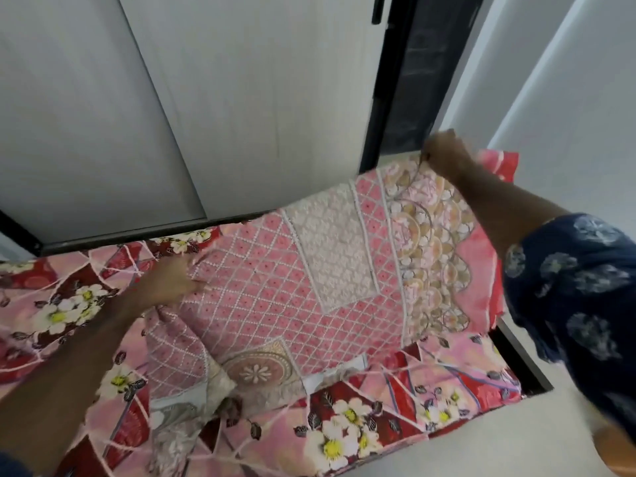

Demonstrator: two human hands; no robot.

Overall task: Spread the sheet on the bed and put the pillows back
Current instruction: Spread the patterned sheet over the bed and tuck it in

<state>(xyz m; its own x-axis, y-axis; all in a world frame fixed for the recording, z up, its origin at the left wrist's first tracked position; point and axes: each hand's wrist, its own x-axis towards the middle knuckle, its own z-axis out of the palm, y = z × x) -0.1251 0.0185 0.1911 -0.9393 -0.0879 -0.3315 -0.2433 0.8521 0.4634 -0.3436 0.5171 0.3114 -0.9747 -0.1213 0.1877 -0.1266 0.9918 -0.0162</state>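
A red and pink floral sheet [344,428] covers the bed. On it lies a large pink pillow [275,287] with a white lattice pattern, a cream panel and scalloped gold flowers. My left hand [173,282] rests on the pillow's left end, fingers stretched along the fabric. My right hand [444,154] grips the pillow's far right corner at the head of the bed. A second, smaller patterned pillow [182,418] lies partly under the big one at the lower left, mostly hidden.
Grey wardrobe doors [172,115] stand right behind the bed, with a dark gap [413,98] at their right. A white wall [568,98] closes the right side. The dark bed frame edge [526,359] and pale floor [516,442] show at the lower right.
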